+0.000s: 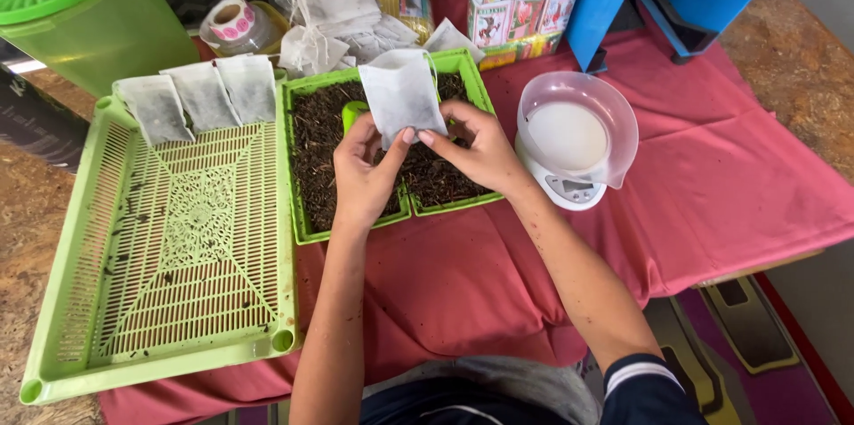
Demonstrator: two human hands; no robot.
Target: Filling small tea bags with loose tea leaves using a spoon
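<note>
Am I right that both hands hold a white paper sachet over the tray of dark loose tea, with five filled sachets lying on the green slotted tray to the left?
Not quite: the head view shows three filled sachets on the green slotted tray, not five. Otherwise right: the left hand and right hand hold a white paper sachet over the tray of dark loose tea.

Left arm: bare, reaching forward from lower centre, forearm nearly straight.
Left hand (363, 178): back facing the camera, thumb and fingers raised and pinched together at the top.
Right arm: bare forearm angled in from lower right, dark sleeve with a white stripe at the upper arm.
Right hand (476, 151): fingers curled, fingertips (425, 137) pinched, nearly meeting the left thumb.
</note>
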